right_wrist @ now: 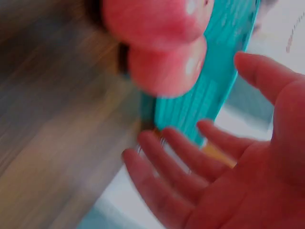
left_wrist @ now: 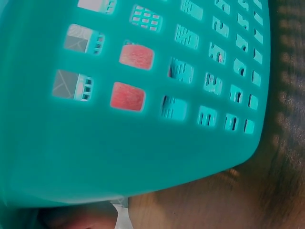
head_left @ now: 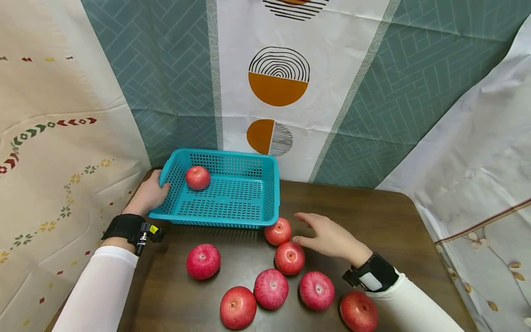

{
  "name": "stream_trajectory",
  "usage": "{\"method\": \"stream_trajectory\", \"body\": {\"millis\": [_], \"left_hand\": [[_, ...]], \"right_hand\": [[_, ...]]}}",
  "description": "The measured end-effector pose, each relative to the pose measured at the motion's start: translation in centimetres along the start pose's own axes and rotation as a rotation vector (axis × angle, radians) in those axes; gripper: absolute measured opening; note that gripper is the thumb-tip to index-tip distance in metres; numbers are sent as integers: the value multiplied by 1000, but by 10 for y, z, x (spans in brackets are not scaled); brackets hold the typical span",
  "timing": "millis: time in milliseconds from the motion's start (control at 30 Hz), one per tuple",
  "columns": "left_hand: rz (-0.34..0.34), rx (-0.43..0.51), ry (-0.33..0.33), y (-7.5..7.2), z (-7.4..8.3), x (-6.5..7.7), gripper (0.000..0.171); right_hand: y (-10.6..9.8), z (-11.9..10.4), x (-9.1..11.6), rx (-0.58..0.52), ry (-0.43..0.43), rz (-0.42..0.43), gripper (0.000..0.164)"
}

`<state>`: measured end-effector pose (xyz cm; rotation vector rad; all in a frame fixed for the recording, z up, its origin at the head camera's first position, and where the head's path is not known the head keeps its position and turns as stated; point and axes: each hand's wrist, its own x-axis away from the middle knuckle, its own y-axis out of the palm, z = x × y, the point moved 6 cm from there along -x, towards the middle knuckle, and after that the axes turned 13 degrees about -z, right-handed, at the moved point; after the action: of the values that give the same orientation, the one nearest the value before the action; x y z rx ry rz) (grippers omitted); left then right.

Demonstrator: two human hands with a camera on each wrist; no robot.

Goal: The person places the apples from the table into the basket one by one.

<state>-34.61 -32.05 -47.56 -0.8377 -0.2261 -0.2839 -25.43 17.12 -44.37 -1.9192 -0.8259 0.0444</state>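
The left hand (head_left: 148, 193) has its fingers curled round the left end of the basket (head_left: 217, 201). The left wrist view looks mostly into the basket's wall, so how firm that hold is I can't tell. One boxed apple (head_left: 197, 178) sits inside, near the left wall.

The right hand (head_left: 325, 235) holds nothing; its fingers are spread and its thumb stands well apart from them. It hangs over the table (head_left: 344, 203) just beside two apples: the corner apple (head_left: 278, 231), up against the basket's front right corner, and the second apple (head_left: 289, 258), right in front of it. Five more lie nearer the person.

The tight spot is that corner. With basket and second apple so near, fingers closing on the corner apple could catch the rim or knock its neighbour, and a round fruit on a smooth top may well roll. If the left hand shifts the basket, its corner could shove the same pair. The right sleeve (head_left: 419, 299) is also near the lower right apple (head_left: 359, 311); a dropped forearm could nudge it.
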Motion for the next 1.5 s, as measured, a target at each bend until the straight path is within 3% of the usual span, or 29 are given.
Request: {"method": "stream_trajectory", "body": {"millis": [200,467,733,1133,1500], "left_hand": [[-6,15,-10,1,0,0,68],[-4,17,-11,2,3,2,67],[9,14,-11,0,1,0,67],[4,17,-25,1,1,1,67],[11,5,-26,1,1,1,67]], "right_hand": [[15,-23,-33,81,109,-35,81],[29,-28,-54,109,170,-26,88],[31,-31,-60,95,186,-62,87],[38,-32,-67,94,183,-65,74],[37,-26,-70,56,143,-38,74]]}}
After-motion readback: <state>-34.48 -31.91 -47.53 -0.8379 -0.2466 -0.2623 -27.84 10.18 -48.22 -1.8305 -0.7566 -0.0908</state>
